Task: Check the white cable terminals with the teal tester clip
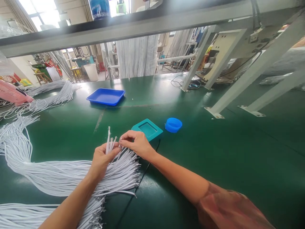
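Several white cables (108,143) stand upright in the closed fingers of my left hand (102,157), their stripped-looking tips pointing up. My right hand (137,143) meets it at the fingertips, thumb and forefinger pinched at the end of one cable. The exact tip between those fingers is too small to make out. Beneath both hands lies a thick bundle of white cables (64,175), its cut ends fanned to the right. Just behind my right hand sits a teal square tray (153,136), partly covered by it. A small round blue dish (173,125) is to the tray's right.
A blue rectangular tray (106,102) rests farther back on the green table (214,159). More cable bundles (14,146) lie left and at the near edge. A pink object (14,93) is far left. White metal legs (228,98) stand at right, under a beam (133,27) crossing above.
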The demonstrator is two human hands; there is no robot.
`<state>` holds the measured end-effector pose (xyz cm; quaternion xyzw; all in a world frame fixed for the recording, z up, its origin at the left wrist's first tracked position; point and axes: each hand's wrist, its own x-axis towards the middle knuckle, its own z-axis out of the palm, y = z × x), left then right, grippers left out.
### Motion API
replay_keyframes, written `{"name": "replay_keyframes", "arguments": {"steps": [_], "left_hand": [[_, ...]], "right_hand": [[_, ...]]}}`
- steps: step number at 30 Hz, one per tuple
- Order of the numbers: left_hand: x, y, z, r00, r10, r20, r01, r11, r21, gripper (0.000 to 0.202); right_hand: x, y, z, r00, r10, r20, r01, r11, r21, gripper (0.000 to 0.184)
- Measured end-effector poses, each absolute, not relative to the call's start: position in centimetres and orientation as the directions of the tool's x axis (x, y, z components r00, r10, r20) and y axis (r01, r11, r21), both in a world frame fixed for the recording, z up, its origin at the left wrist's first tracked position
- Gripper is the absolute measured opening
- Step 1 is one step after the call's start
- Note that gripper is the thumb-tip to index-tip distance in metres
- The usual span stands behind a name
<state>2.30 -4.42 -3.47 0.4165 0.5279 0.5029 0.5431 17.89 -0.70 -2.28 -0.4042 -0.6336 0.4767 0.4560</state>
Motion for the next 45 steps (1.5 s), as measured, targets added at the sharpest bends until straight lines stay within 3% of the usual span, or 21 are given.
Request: {"name": "replay_keyframes", "arguments": {"steps": [3,5,9,12,16,21,25,27,29,31,35,39,45], "left_hand": [[2.4,-4.5,-3.5,-0.087,0.982,-0.17,-0.113,0.16,0.981,0.022],[2.4,-4.5,-3.5,-0.087,0.982,-0.165,-0.134,0.153,0.979,0.022],[2.3,-4.6,-3.5,-0.066,0.985,-0.157,-0.121,0.148,0.982,0.022],[2.3,-4.7,-3.6,-0.074,0.983,-0.167,-0.092,0.16,0.983,0.024],[2.2,-4.7,-3.6,-0.046,0.984,-0.173,-0.12,0.167,0.979,0.022],[1.8,-4.7,-3.3,0.043,0.984,-0.174,-0.181,0.179,0.967,0.016],[1.7,-4.6,-3.1,0.064,0.977,-0.206,-0.228,0.215,0.95,0.016],[1.7,-4.6,-3.0,0.047,0.969,-0.242,-0.254,0.246,0.935,0.018],[1.7,-4.6,-2.9,0.039,0.966,-0.256,-0.259,0.257,0.931,0.019],[1.6,-4.7,-2.9,0.053,0.966,-0.254,-0.241,0.259,0.935,0.018],[1.6,-4.8,-2.7,0.109,0.96,-0.257,-0.207,0.275,0.939,0.016],[1.5,-4.8,-2.6,0.151,0.951,-0.27,-0.221,0.298,0.928,0.013],[1.1,-4.7,-2.9,0.26,0.916,-0.305,-0.333,0.382,0.862,0.012]], "right_hand": [[17.6,-0.5,-2.3,-0.176,0.981,0.081,-0.19,0.047,-0.981,0.019],[17.8,-0.3,-2.2,-0.203,0.979,0.031,-0.277,-0.026,-0.961,0.025],[18.3,-0.2,-2.2,-0.397,0.917,0.023,-0.138,-0.035,-0.99,0.028],[18.1,-0.5,-2.6,-0.359,0.933,0.036,-0.089,0.004,-0.996,0.025],[17.6,-0.8,-2.8,-0.317,0.948,0.025,-0.153,-0.025,-0.988,0.022],[17.3,-0.9,-2.7,-0.457,0.889,-0.011,-0.321,-0.176,-0.93,0.022],[17.8,-0.3,-2.8,-0.549,0.827,-0.121,-0.293,-0.326,-0.899,0.026],[18.2,0.0,-2.6,-0.497,0.865,-0.064,-0.224,-0.199,-0.954,0.033],[18.7,0.2,-2.2,-0.439,0.891,0.115,-0.104,0.077,-0.992,0.045],[19.0,0.0,-1.6,-0.458,0.841,0.287,0.013,0.329,-0.944,0.048],[18.9,-0.6,-1.2,-0.52,0.745,0.417,0.082,0.529,-0.844,0.022],[18.5,-0.6,-1.7,-0.455,0.811,0.369,0.065,0.443,-0.894,0.005],[17.6,-0.8,-2.9,-0.382,0.916,0.119,-0.175,0.055,-0.983,0.015]]}}
